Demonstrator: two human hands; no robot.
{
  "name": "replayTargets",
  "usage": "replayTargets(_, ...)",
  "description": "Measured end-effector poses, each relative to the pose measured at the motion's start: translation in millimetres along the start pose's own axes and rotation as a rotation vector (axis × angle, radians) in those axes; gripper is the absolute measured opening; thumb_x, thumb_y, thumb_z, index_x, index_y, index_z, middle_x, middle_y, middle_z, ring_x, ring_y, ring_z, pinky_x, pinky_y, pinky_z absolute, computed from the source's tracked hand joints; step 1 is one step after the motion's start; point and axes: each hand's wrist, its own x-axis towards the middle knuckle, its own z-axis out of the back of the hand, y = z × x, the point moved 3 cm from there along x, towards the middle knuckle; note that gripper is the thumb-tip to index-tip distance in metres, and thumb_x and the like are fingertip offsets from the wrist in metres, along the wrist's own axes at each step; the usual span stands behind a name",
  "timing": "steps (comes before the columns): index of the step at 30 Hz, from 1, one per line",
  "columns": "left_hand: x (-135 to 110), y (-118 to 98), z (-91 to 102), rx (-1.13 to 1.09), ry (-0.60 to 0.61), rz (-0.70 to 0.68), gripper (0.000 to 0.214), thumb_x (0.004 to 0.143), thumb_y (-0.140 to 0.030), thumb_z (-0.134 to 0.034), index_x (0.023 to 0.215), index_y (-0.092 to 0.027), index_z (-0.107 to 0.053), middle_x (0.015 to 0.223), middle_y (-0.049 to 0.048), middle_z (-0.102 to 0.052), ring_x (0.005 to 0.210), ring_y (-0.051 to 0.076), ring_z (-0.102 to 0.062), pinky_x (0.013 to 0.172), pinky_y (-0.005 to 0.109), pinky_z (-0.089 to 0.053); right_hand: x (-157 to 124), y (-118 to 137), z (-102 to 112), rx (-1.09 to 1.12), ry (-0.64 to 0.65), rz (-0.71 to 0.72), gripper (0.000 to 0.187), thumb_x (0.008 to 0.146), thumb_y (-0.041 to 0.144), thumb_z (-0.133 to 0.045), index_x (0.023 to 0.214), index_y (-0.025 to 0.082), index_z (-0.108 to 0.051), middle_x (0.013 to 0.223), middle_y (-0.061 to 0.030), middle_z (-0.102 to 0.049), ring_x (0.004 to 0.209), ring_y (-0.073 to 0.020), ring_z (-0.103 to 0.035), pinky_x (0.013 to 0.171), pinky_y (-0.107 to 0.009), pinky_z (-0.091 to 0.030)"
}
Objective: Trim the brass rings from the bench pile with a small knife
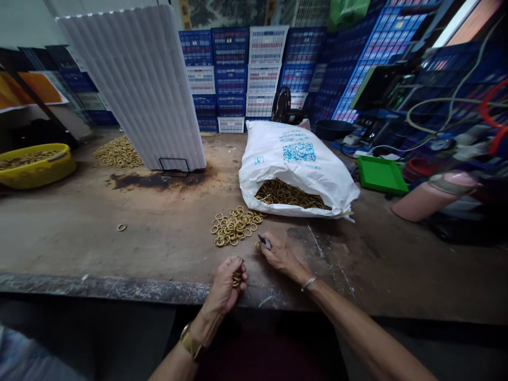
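Observation:
My left hand [229, 283] is closed around several brass rings [237, 278], just above the table's front edge. My right hand [281, 255] grips a small knife [264, 242] with a dark pointed blade; most of its handle is hidden in the fingers. A single ring [257, 246] is at the blade, partly covered, and I cannot tell whether the fingers touch it. Beyond both hands lies a loose pile of brass rings [235, 226] on the wooden table [166, 248]. Behind that pile, a white sack [273, 153] gapes toward me, full of darker rings [291, 194].
One ring [121, 227] lies apart at the left. A tall white corrugated panel [146, 90] stands in a wire holder, with a ring heap [119, 152] behind it. A yellow basin [37, 172] is far left; a green tray [381, 174] and pink bottle [432, 196] are right.

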Motion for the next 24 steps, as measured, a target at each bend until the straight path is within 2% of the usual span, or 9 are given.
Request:
replayTargets(4, 3.3, -1.8, -2.1, 0.211, -0.057, -0.083, 0.040, 0.063, -0.048, -0.068, 0.082, -0.017, -0.052, 0.057, -0.0062, -0.048, 0.042, 0.005, -0.041, 0.035, 0.014, -0.025, -17.5, 29.5, -2.9, 0.152, -0.040, 0.164, 0.014, 0.077, 0.018, -0.045, 0.088, 0.018, -0.054, 0.071, -0.0020, -0.058, 0.064, -0.0129, -0.049, 0.061, -0.023, -0.035)
replayTargets(6, 5.3, -1.6, -0.3, 0.304, -0.066, -0.110, 0.039, 0.064, -0.048, -0.067, 0.081, -0.016, -0.053, 0.056, -0.0065, -0.046, 0.041, 0.004, -0.039, 0.035, 0.015, -0.025, -20.3, 40.0, -2.8, 0.243, -0.045, 0.186, 0.013, 0.076, 0.017, -0.046, 0.085, 0.018, -0.055, 0.070, -0.0015, -0.057, 0.063, -0.0122, -0.048, 0.061, -0.022, -0.036)
replayTargets(8, 6.6, -1.4, 2.5, 0.372, -0.082, -0.143, 0.036, 0.065, -0.048, -0.065, 0.077, -0.016, -0.054, 0.053, -0.0067, -0.045, 0.040, 0.004, -0.038, 0.036, 0.015, -0.025, -19.7, 44.3, -3.2, 0.368, -0.044, 0.109, 0.010, 0.077, 0.020, -0.045, 0.078, 0.018, -0.055, 0.064, 0.0004, -0.053, 0.058, -0.0109, -0.046, 0.057, -0.022, -0.035)
replayTargets(12, 6.6, -2.2, 4.8, 0.515, -0.134, -0.258, 0.030, 0.071, -0.045, -0.059, 0.074, -0.016, -0.057, 0.047, -0.0072, -0.042, 0.040, 0.005, -0.034, 0.040, 0.018, -0.026, -17.7, 41.5, -7.8, 0.639, -0.018, -0.170, 0.012, 0.074, 0.029, -0.049, 0.072, 0.017, -0.054, 0.060, 0.0032, -0.049, 0.052, -0.0091, -0.044, 0.051, -0.020, -0.035)
replayTargets(18, 0.7, -6.8, -3.4, 0.684, -0.109, -0.466, 0.023, 0.075, -0.037, -0.056, 0.074, -0.015, -0.063, 0.057, -0.0021, -0.054, 0.051, 0.008, -0.044, 0.051, 0.020, -0.034, -22.7, 43.0, -17.8, 0.948, 0.219, -0.380, 0.029, 0.074, 0.045, -0.049, 0.071, 0.017, -0.052, 0.055, 0.0039, -0.050, 0.038, -0.0057, -0.036, 0.036, -0.019, -0.026)
replayTargets(20, -0.7, -6.7, -2.6, 0.677, -0.103, -0.443, 0.024, 0.075, -0.038, -0.056, 0.073, -0.015, -0.062, 0.055, -0.0025, -0.052, 0.050, 0.008, -0.043, 0.050, 0.020, -0.033, -22.9, 44.3, -18.5, 0.983, 0.235, -0.408, 0.029, 0.073, 0.046, -0.050, 0.070, 0.017, -0.051, 0.055, 0.0044, -0.050, 0.037, -0.0045, -0.034, 0.035, -0.019, -0.024)
replayTargets(24, -0.4, -1.2, 2.7, 0.548, -0.059, -0.209, 0.031, 0.074, -0.046, -0.056, 0.079, -0.016, -0.056, 0.053, -0.0058, -0.045, 0.041, 0.005, -0.037, 0.039, 0.017, -0.026, -19.1, 44.8, -17.3, 0.920, 0.171, -0.387, 0.023, 0.072, 0.039, -0.053, 0.070, 0.016, -0.052, 0.050, 0.0063, -0.046, 0.039, -0.0048, -0.035, 0.037, -0.018, -0.027)
